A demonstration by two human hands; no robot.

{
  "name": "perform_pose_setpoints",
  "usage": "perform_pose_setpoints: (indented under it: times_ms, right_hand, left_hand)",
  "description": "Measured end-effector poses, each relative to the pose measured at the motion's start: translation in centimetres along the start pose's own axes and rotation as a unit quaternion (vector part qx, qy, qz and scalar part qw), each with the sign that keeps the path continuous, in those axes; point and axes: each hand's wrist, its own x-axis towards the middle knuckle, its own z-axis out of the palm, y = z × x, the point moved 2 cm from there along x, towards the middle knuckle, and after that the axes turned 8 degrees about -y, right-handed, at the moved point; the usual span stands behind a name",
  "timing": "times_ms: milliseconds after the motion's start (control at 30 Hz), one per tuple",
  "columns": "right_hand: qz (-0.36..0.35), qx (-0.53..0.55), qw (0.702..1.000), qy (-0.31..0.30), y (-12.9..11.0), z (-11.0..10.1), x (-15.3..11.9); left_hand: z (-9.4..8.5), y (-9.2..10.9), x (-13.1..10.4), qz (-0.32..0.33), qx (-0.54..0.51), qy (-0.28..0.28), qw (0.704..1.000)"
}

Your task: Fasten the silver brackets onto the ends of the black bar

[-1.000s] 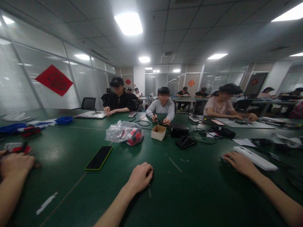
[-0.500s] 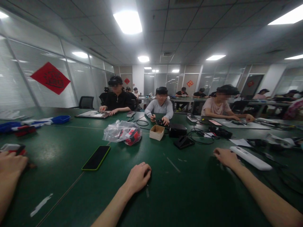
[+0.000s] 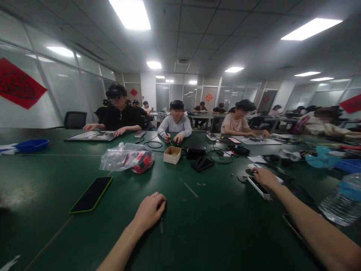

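My left hand point(image 3: 150, 210) rests on the green table point(image 3: 197, 229), its fingers loosely curled and nothing visible in them. A ring shows on one finger. Farther right, my right hand point(image 3: 265, 177) bends its fingers down over a narrow white tray-like case point(image 3: 258, 189) with a dark inside. Just behind these fingers lies a long white rounded piece point(image 3: 278, 179), partly covered by the hand. The fingertips are hidden, so I cannot tell what they grip. Small grey bits point(image 3: 241, 179) lie left of the case. A black phone with a green rim point(image 3: 91, 194) is left of my left hand.
A clear bag with red and black things point(image 3: 138, 158), a small open box point(image 3: 172, 155), a black box point(image 3: 195, 151) and a black stand point(image 3: 202, 164) lie ahead. Cables are at the right, near a water bottle point(image 3: 342, 199). Several people sit across the table.
The view has turned right, bringing the bottle in and another person's hand at far left out. My right hand has shifted right over the table, baring the white case. My left hand stays put.
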Motion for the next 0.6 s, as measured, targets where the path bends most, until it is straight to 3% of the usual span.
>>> perform_pose_setpoints:
  times_ms: [167, 600]
  right_hand:
    - [-0.034, 0.015, 0.998, -0.053, 1.9, 0.6, -0.4]
    - [0.009, 0.018, 0.998, -0.064, 2.5, 1.6, 0.2]
  left_hand:
    - [-0.1, 0.2, -0.1, -0.011, 0.008, -0.004, 1.000]
    - [-0.1, 0.2, 0.1, 0.004, 0.003, -0.003, 1.000]
